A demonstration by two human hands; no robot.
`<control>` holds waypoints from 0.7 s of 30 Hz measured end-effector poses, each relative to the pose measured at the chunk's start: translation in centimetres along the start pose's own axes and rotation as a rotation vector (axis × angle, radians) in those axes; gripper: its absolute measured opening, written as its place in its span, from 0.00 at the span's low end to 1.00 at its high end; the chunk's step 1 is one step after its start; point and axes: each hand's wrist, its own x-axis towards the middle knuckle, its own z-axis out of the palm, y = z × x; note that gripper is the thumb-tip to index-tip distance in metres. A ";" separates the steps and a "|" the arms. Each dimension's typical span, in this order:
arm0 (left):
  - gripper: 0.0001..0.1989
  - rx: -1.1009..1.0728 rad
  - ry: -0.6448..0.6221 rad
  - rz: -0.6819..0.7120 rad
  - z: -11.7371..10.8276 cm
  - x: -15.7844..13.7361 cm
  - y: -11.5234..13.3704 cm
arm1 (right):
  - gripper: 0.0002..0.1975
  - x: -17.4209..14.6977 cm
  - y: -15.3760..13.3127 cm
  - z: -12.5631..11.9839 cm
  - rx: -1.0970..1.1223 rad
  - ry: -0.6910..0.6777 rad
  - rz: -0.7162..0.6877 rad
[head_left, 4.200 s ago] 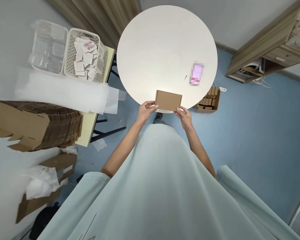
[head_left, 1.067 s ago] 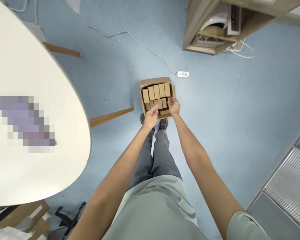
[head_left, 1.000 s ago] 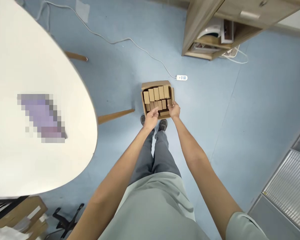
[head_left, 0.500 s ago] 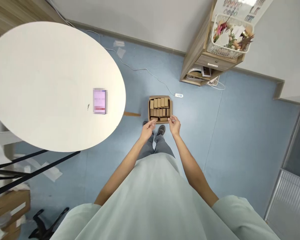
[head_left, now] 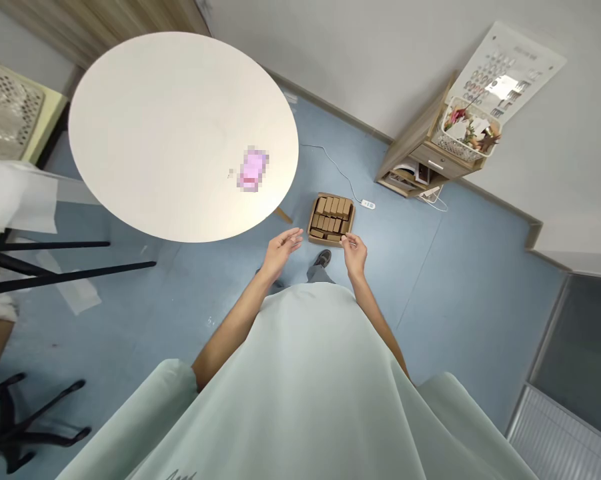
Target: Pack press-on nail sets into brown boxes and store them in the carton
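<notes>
My left hand (head_left: 281, 252) is held in the air with its fingers stretched out, and nothing shows in it. My right hand (head_left: 355, 256) pinches a thin, pale, stick-like thing (head_left: 351, 243), too small to name. Beyond both hands, an open cardboard box (head_left: 311, 230) stands on the floor, holding several small brown cartons (head_left: 330, 207) in rows. From above, the right fingertips overlap the box's near right corner; whether they touch it I cannot tell. One dark shoe (head_left: 323, 257) shows just below the box.
A white oval table (head_left: 170, 133) stands at the left, with a blurred pink item (head_left: 253, 169) on it. A white power strip (head_left: 367, 204) and its cable lie right of the box. A wooden cabinet (head_left: 420, 150) carries a basket (head_left: 460, 148). A black chair base (head_left: 20, 427) is lower left.
My view has turned and shifted, so the table and box sit further right. My left hand has moved away from the box and opened. My right hand keeps its pinch.
</notes>
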 end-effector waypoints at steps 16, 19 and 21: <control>0.26 -0.276 0.295 0.173 -26.6 -14.9 1.3 | 0.29 -16.1 -4.4 21.2 -0.014 -0.251 -0.155; 0.25 -0.328 0.386 0.201 -31.7 -16.8 1.0 | 0.29 -19.1 -5.3 25.7 -0.058 -0.333 -0.174; 0.25 -0.357 0.438 0.220 -34.6 -17.5 0.9 | 0.28 -20.7 -6.2 28.5 -0.089 -0.389 -0.193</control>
